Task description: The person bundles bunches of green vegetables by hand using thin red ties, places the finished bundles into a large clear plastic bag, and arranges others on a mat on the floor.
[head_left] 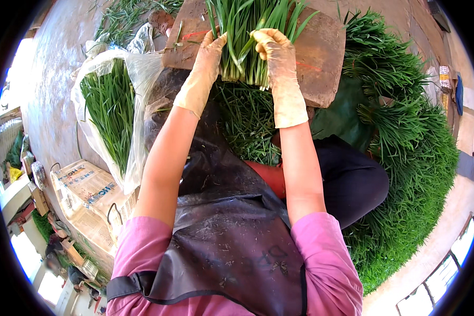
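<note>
A thick bunch of flat-bladed garlic chives (pixel 239 58) lies on a worn wooden board (pixel 326 58), its pale cut ends toward me. My left hand (pixel 209 55), in a cream-yellow glove stained brown, is closed at the bunch's left edge, with a few blades between thumb and fingers. On the opposite side, my right hand (pixel 276 50) wears a matching glove. Its fingers are curled in a pinch on a bent chive blade above the bunch. Some of the fingertips are hidden by leaves and by the hands themselves.
A large heap of chives (pixel 405 174) curves along the right. Loose trimmings (pixel 247 121) lie below the board. At left stand a clear plastic bag (pixel 139 105) with chives inside and a printed beige carrier bag (pixel 87 197). My dark apron (pixel 221 231) covers my lap.
</note>
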### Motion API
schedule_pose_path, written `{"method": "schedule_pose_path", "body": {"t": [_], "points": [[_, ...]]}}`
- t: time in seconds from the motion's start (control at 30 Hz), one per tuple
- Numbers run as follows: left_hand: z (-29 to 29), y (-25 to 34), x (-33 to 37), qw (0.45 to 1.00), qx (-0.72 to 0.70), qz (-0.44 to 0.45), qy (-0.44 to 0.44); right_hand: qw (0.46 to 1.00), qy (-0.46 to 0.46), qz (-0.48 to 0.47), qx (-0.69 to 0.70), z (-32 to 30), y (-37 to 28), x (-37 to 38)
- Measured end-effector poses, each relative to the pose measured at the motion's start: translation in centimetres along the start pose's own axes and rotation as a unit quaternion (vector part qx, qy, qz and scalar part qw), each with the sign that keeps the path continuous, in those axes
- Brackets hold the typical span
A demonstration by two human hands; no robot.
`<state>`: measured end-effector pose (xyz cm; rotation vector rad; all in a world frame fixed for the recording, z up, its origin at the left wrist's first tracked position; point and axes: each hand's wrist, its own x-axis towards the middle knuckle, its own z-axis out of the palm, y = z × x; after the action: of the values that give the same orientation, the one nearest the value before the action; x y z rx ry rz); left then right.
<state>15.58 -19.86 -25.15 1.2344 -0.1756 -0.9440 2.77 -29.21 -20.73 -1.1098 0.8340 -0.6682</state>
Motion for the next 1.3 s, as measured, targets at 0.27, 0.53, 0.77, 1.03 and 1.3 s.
{"method": "schedule_pose_path", "body": {"t": [0.27,0.53,0.77,1.03,1.3], "points": [[0.3,-3.0,4.1,0.920,0.361,0.140,0.059,0.996,-0.035,-0.067,0.045,0.3,0.3,-0.9],[-1.0,-4.6,5.4,0.929,0.308,0.204,0.038,0.917,-0.363,0.124,-0.105,-4.1,-9.9,-10.0],[0.7,-1.8,3.4,0.987,0.136,0.091,-0.002,0.852,0.100,-0.166,-0.487,-3.6,-1.7,-6.1],[3.2,0.2,0.5,0.865,0.474,0.148,0.070,0.891,0.084,0.001,-0.446,-4.3,2.4,-3.8],[-3.8,2.4,2.8,0.991,0.061,-0.113,0.048,0.947,0.145,0.049,-0.283,-4.2,1.8,-4.2]]}}
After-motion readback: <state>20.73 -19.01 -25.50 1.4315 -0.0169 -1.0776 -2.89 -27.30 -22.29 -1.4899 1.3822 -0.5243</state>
